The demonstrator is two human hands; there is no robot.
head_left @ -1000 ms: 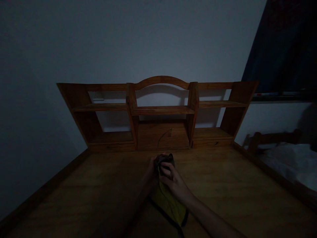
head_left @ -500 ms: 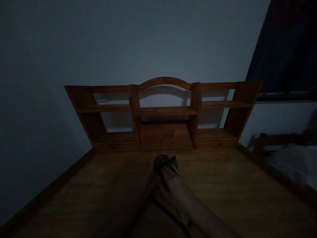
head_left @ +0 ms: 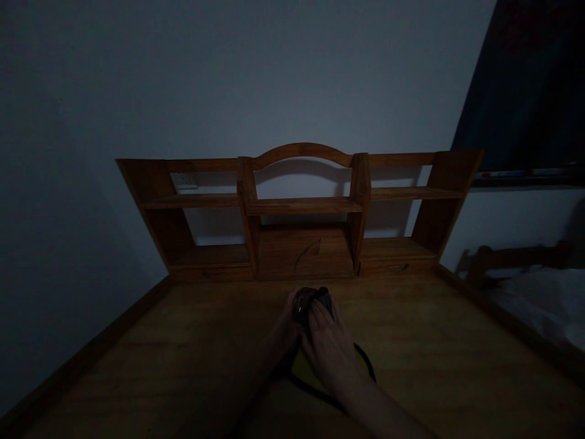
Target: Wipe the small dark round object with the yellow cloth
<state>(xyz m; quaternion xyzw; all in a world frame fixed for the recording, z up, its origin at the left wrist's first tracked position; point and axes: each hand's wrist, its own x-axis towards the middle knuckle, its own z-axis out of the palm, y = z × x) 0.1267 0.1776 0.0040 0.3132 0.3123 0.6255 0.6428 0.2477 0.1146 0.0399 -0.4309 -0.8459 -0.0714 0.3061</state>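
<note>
The scene is dim, so details are hard to make out. My left hand (head_left: pixel 289 326) is wrapped around the left side of a dark, rounded, shiny object (head_left: pixel 301 306), held above the desk. My right hand (head_left: pixel 329 344) presses a dark, soft-looking cloth (head_left: pixel 324 297) against the right side of that object. Below the hands, a black cord or strap (head_left: pixel 315 396) curves around a yellowish patch (head_left: pixel 305 371), partly covered by my right forearm. What the yellowish patch belongs to, I cannot tell.
A wooden desk (head_left: pixel 196 341) with raised side edges lies under the hands. At its back stands a wooden shelf unit (head_left: pixel 305 206) against a pale wall (head_left: pixel 274 73). A wall socket (head_left: pixel 186 180) shows through the left shelf. Pale bedding (head_left: pixel 543 299) lies at the right.
The rounded object and both hands have shifted slightly right. My right hand's fingers now lie flatter over the cloth, and the black strap curves out further on the right.
</note>
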